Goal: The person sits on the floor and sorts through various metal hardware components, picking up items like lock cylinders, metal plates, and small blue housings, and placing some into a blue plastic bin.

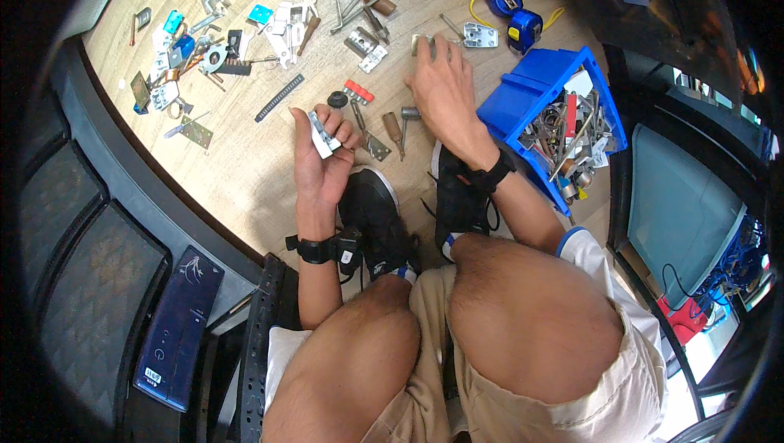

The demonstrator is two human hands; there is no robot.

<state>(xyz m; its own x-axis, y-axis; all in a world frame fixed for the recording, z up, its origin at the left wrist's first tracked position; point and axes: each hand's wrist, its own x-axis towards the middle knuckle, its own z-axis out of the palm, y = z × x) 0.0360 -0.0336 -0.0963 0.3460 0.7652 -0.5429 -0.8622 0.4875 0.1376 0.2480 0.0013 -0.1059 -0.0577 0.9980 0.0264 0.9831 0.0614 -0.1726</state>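
My left hand (321, 161) is curled palm up around a silvery metal bracket (324, 135), its fingers bent over the piece. Farther forward, my right hand (446, 88) reaches palm down on the wood-patterned floor, its fingertips over a small flat metal plate (422, 45); whether they grip it is hidden. Right beside those fingers lies a silver metal plate (481, 35). Between the hands are a row of red-capped parts (358, 92), a black round knob (337, 99), a brown wooden handle (392, 126) and a perforated metal plate (376, 148).
A blue plastic bin (527, 94) full of mixed hardware lies by my right forearm, with two blue tape measures (524, 29) beyond it. Brackets, hinges and small tools are spread at the far left. A dark strip (279, 98) lies ahead of my left hand. My black shoes (370, 210) stand close behind.
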